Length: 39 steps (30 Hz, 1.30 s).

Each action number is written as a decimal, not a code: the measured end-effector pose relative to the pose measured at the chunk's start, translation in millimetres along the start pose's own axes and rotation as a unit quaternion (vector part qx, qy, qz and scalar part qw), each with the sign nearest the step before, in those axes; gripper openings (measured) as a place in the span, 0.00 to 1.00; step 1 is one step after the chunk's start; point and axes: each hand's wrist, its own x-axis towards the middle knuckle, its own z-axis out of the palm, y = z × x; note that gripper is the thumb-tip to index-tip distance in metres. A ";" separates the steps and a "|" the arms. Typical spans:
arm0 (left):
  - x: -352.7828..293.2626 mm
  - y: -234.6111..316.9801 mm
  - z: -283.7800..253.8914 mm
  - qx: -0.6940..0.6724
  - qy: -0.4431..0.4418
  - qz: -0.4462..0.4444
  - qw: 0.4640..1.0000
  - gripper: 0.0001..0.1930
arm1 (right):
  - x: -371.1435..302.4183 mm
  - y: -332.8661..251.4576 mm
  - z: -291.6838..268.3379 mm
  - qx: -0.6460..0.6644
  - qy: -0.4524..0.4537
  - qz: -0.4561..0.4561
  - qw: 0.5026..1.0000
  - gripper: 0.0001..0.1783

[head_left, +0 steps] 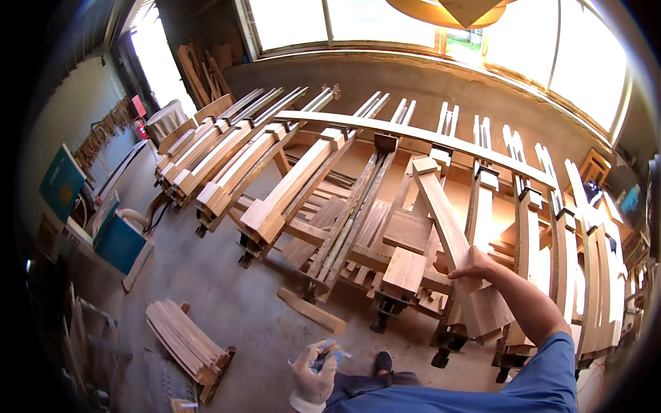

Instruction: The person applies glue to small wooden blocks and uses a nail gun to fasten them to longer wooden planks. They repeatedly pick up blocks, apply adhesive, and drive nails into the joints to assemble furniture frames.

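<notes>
Left hand [314, 375]: low, over the floor, in a pale glove, fingers curled together around a small blue item [321, 361], too blurred to name for sure.
Shoe [383, 362]: dark, on the floor just beyond that hand.
Right hand [475, 267]: bare, arm in a blue sleeve [544, 372], clamped on the wooden board, thumb across its face.
Wooden board [444, 219]: in the right hand, slanting over the clamp rack, upper end toward the window.
Wood stack [187, 339]: long pieces together on the floor, to the left.
Offcut [311, 311]: lying alone on the floor before the rack.
Clamp rack [354, 217]: a row of metal bars, many bearing pale timbers.
Long strip [413, 133]: laid across the bars' far part.
Window [385, 22]: wide and bright, behind everything.
</notes>
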 end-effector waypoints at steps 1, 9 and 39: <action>13.2 -8.4 -3.4 0.018 -0.013 -0.002 1.000 0.13 | 8.1 1.7 0.4 0.029 -0.005 0.001 1.000 0.66; 120.1 -27.9 -48.2 0.039 -0.146 0.006 0.989 0.12 | 12.2 -2.2 8.1 0.096 0.073 0.116 0.986 0.50; 460.4 -141.2 60.8 -0.232 -0.394 -0.311 0.833 0.25 | -11.7 -317.4 147.7 0.262 -0.027 0.065 0.963 0.64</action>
